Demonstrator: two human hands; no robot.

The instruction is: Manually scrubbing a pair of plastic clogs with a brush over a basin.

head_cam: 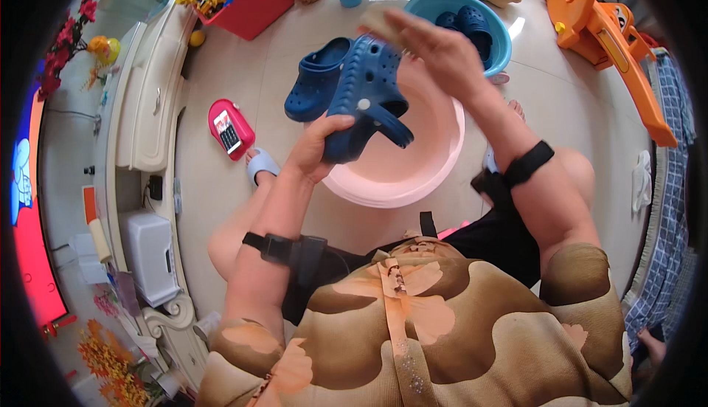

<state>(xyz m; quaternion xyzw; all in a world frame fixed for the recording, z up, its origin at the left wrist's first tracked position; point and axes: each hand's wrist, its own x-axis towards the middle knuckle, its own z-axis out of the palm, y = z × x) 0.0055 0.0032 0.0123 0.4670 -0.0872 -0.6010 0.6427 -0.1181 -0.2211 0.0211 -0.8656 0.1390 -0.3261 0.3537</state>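
Note:
My left hand (314,149) grips a navy foam clog (359,91) by its heel end, tilted on its side with the heel strap hanging out to the right. The clog is held above the left part of a pink plastic basin (390,196) that holds cloudy liquid. At the clog's toe, my right hand (442,55) holds a pale brush-like object (381,24); motion blur hides its exact form. A second navy clog (321,77) lies just left of the held one, partly covered by it.
Beyond the pink basin stands a teal basin (500,58) with navy clogs (473,25) inside. A phone (227,130) rests on a pink object (241,124) at left. Around are a red toy bin (251,14), an orange slide (625,69) and a cream cabinet (146,102).

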